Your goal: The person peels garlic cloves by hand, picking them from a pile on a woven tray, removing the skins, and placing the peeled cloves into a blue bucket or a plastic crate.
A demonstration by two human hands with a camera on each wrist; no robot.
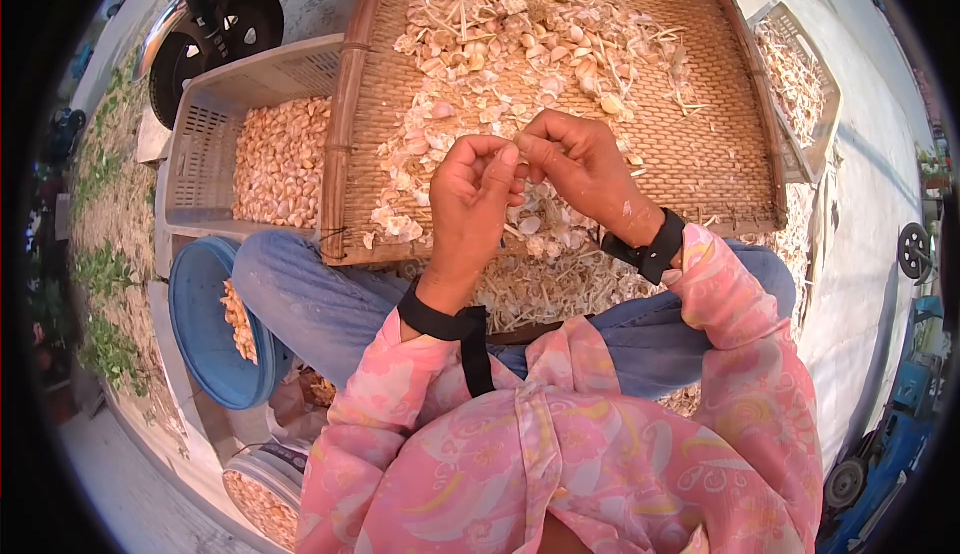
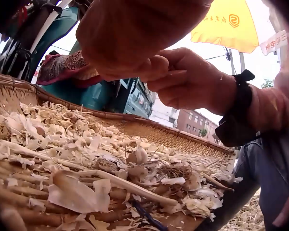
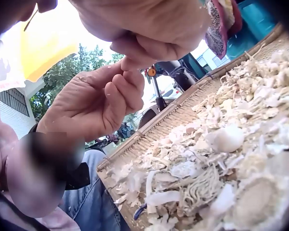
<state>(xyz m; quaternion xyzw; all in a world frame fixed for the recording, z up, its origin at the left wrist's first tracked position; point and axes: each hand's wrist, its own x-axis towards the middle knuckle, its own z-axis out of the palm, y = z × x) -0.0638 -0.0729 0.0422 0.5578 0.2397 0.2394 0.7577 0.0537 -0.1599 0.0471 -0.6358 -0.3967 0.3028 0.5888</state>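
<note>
- The left hand (image 1: 468, 204) and right hand (image 1: 590, 169) meet above the near edge of the woven tray (image 1: 715, 179).
- Both hands' fingers are bent, with tips together; I cannot tell if they grasp anything.
- Hard, smooth garlic cloves (image 1: 558, 52) lie on the bumpy tray, many toward the far edge, mixed with thin, papery skins (image 1: 398, 224) and dry sticks.
- By the left edge, a plastic crate (image 1: 205, 169) with slots holds more cloves.
- Near it is a round blue tub (image 1: 205, 324).
</note>
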